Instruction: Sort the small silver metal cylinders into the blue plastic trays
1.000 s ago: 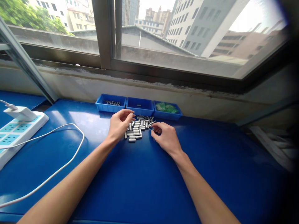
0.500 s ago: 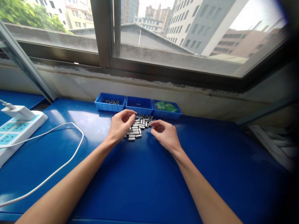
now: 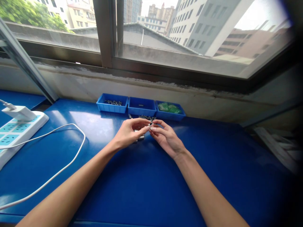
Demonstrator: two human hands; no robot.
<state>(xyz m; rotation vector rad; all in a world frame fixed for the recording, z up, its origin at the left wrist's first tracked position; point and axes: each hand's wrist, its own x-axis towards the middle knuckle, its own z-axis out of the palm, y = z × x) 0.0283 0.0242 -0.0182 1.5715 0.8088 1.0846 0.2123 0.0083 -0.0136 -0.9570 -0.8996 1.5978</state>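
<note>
My left hand (image 3: pixel 129 132) and my right hand (image 3: pixel 167 137) meet at the fingertips over a pile of small parts on the blue table. Both are closed in a pinch around something small and dark, mostly hidden by the fingers, whose kind I cannot make out. Under and behind my left hand lie small silver-and-black blocks (image 3: pixel 141 137), largely covered by it. Small dark metal pieces (image 3: pixel 145 117) show just beyond the fingertips.
Three blue bins stand in a row at the back: a left bin (image 3: pixel 112 108) with small metal parts, a middle bin (image 3: pixel 142 111) with one small piece, a right bin (image 3: pixel 170 116) with green packets (image 3: pixel 169 107). A white power strip (image 3: pixel 23 126) and a white cable (image 3: pixel 79 148) lie left.
My left hand has moved right, away from the left side of the pile, and my right hand has turned inward. Their fingertips, apart before, now come together.
</note>
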